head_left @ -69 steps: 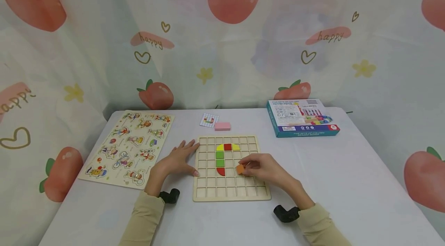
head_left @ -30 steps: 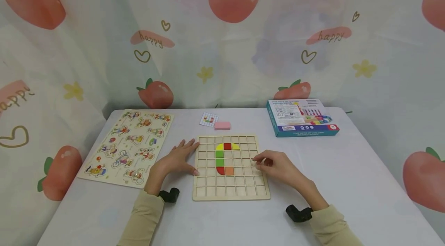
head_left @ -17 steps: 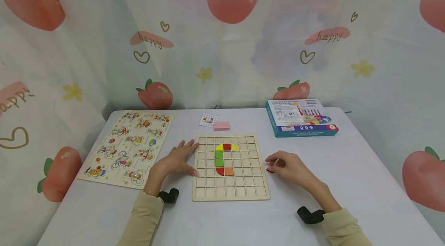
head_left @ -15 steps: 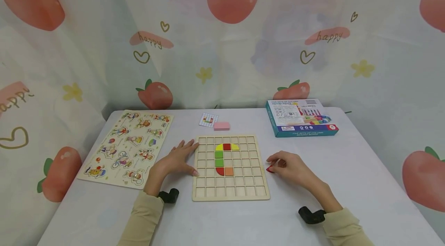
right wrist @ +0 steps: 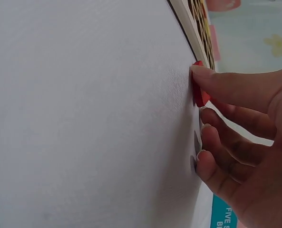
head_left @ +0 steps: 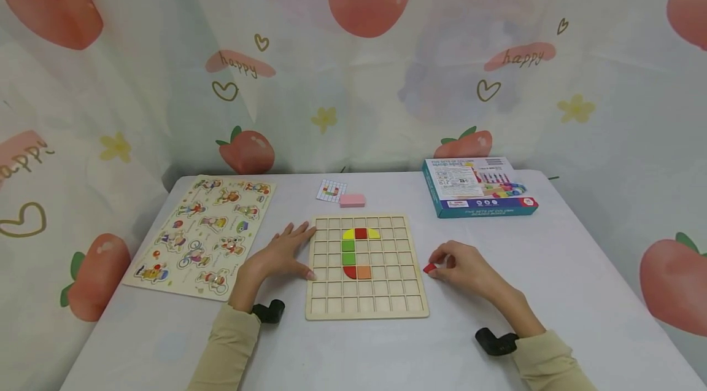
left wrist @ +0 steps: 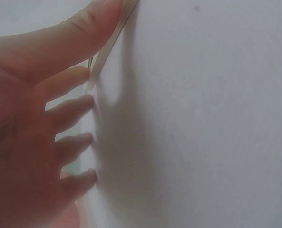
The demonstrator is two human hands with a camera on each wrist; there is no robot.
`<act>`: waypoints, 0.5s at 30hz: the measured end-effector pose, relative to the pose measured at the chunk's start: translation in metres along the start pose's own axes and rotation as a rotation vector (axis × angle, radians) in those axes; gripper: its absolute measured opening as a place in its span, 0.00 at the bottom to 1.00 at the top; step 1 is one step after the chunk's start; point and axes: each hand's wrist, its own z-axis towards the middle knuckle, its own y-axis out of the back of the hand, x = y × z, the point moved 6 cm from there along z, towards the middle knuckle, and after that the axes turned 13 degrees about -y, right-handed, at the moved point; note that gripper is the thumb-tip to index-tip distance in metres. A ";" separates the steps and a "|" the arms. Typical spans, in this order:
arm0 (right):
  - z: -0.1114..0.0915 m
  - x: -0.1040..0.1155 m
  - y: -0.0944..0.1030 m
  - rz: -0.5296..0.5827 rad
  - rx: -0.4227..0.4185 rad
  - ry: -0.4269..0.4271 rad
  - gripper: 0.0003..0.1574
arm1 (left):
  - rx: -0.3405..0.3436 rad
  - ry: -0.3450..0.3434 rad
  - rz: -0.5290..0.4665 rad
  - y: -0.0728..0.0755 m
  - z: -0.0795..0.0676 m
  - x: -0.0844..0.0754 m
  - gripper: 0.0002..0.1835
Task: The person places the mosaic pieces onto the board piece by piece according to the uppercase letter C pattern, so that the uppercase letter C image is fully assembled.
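A wooden grid board (head_left: 367, 308) lies in the middle of the table. Several coloured pieces sit in its cells: yellow quarter-rounds, a red square (head_left: 361, 233), green squares (head_left: 348, 252), a red quarter-round (head_left: 350, 272) and an orange square (head_left: 364, 272). My left hand (head_left: 280, 256) rests at the board's left edge, fingers spread and straight, thumb touching the rim (left wrist: 113, 40). Just right of the board, my right hand (head_left: 463, 265) pinches a small red block (right wrist: 200, 85) between thumb and index finger, close over the table. Its other fingers are loosely curled.
A wooden picture puzzle (head_left: 204, 237) lies at the left. Behind the board are a small pattern card (head_left: 331, 190) and a pink block (head_left: 352, 201). A blue-and-white box (head_left: 479, 188) stands at the back right, before a printed cloth backdrop (head_left: 364, 96).
My right hand has let go of the orange square in the board, moved right off it, and taken a red block from the table. My left hand has stayed in place.
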 end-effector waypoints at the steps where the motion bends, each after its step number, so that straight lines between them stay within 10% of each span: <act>1: 0.000 0.001 0.000 0.005 0.004 0.003 0.11 | 0.000 0.000 -0.001 0.000 0.000 0.000 0.56; 15: 0.004 0.016 -0.001 0.093 0.012 0.099 0.08 | -0.006 -0.010 0.011 -0.001 0.001 0.004 0.57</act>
